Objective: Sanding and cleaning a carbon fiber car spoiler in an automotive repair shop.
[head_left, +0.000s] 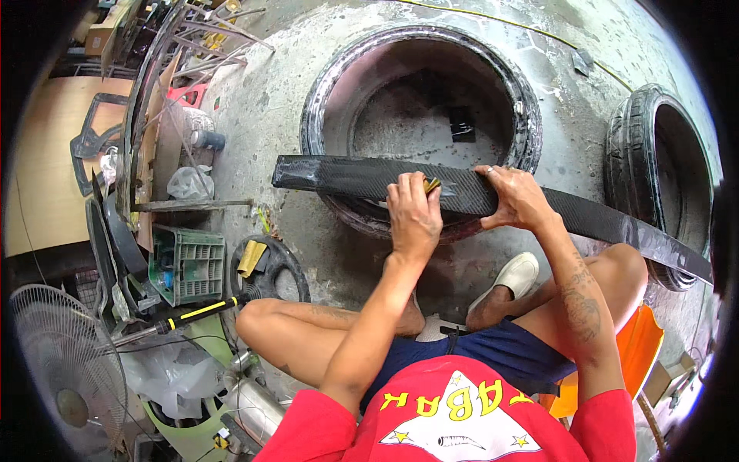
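A long, dark carbon-fibre strip lies across a big tyre, its right part reaching over a second tyre. My left hand is closed on a small yellow folded piece, which looks like abrasive paper, and rests on the strip's face at a lighter, scuffed patch. My right hand grips the strip to the right of that, thumb and fingers around its two long edges. The underside of the piece in my left hand is hidden.
At left are a metal rack, wooden board, green crate and fan. A round pad with yellow paper and a black-yellow bar lie beside my left leg. An orange plastic seat is at lower right.
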Available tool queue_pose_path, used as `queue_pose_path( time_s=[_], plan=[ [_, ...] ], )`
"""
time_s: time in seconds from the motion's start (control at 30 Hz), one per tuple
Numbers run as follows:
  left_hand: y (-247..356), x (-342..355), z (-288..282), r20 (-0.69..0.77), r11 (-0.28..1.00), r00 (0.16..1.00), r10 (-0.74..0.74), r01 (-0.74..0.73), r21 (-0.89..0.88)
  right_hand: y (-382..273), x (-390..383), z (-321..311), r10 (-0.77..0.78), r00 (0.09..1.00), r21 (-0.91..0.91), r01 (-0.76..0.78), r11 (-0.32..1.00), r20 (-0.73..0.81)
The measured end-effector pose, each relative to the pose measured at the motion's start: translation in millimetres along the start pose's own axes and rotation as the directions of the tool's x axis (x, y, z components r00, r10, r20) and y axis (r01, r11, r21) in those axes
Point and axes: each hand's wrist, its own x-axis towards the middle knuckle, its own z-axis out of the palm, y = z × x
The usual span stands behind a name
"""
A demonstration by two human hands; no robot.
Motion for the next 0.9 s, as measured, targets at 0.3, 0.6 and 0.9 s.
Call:
queue_pose_path(
  time_s=[0.3, 0.6, 0.9],
  plan=[
    [-112, 15, -49, -0.108, 0.963, 0.97, -0.22, 0.234, 0.136, -6, 4, -1, 0.01, 1.0, -0.074, -0.009, 0.997, 0.018],
    [-147, 9, -71, -0.065, 0.963, 0.972, -0.225, 0.232, 0.135, -6, 2, -3, -0.044, 0.999, 0.006, 0.044, 0.999, -0.026],
    [34, -26, -3, 0.079, 0.998, 0.997, 0.016, -0.011, -0.06, 6, 0, -1, -0.017, 1.0, -0.002, 0.017, 1.0, 0.008]
  ],
)
